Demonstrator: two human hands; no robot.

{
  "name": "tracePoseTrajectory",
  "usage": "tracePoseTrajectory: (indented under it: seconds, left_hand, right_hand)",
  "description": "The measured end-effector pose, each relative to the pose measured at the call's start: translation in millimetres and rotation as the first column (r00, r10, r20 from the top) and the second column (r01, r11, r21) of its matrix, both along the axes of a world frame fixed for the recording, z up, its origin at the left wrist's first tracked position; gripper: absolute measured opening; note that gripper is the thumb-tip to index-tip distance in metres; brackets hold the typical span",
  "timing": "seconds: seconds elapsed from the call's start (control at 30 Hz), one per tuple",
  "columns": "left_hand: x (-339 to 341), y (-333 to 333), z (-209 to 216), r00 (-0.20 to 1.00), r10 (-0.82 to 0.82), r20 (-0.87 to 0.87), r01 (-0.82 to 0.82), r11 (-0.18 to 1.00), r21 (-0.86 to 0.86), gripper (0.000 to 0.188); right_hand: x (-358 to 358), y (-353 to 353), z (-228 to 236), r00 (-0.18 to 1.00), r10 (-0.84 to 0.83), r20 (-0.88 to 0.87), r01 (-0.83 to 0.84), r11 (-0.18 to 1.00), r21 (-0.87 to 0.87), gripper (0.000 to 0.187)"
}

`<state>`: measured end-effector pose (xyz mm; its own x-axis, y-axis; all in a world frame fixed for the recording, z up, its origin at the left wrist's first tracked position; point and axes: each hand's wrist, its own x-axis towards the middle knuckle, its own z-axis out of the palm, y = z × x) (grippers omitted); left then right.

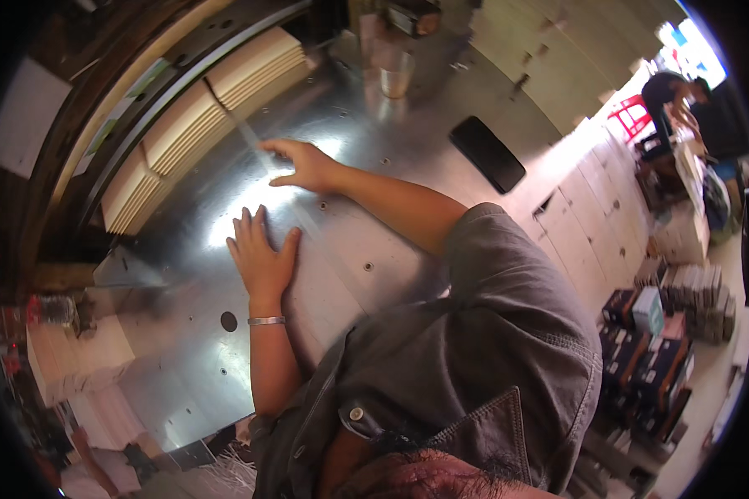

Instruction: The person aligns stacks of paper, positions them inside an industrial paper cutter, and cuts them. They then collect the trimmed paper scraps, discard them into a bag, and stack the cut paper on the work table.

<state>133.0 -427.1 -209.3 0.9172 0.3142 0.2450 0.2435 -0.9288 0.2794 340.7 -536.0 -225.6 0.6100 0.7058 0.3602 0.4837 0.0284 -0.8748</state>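
Observation:
My left hand (262,258) lies with spread fingers on or just above the shiny metal table (366,224), a metal band (266,320) around its wrist. Beyond it, my right hand (305,166) reaches leftward, thumb and fingers apart and nothing visible between them. In front of both hands, stacks of cream paper or card (175,137) stand in a row along the dark machine's bar (179,100). The stacks show layered edges, and neither hand touches them. A narrow dark strip (215,93) parts two of the stacks.
A black phone (487,154) and a clear cup (395,76) stand toward the right and far side. More paper stacks (79,353) lie at left. Dark boxes (645,366) are piled on the floor at right. Another person (674,96) is in the far right background.

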Motion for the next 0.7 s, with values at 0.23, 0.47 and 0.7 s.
tracePoseTrajectory:
  seconds: [0.23, 0.47, 0.7]
  left_hand:
    - [-1.0, 3.2, -2.0, 0.991, 0.012, -0.136, 0.000, 0.996, 0.093, 0.082]
    - [6.0, 4.1, -5.9, 0.992, -0.033, -0.120, 0.046, 0.993, 0.106, 0.080]
    - [3.1, 8.8, -9.3, 0.989, -0.005, -0.145, 0.024, 0.992, 0.126, 0.078]
  right_hand:
    - [-100.5, -152.0, 29.4, 0.988, 0.029, 0.153, -0.010, 0.993, -0.121, 0.065]
    - [-158.4, -321.9, 22.9, 0.594, -0.799, 0.088, 0.803, 0.596, -0.014, 0.041]
    - [-100.2, -419.7, -141.0, -0.240, -0.522, -0.818, 0.968, -0.193, -0.161, 0.063]
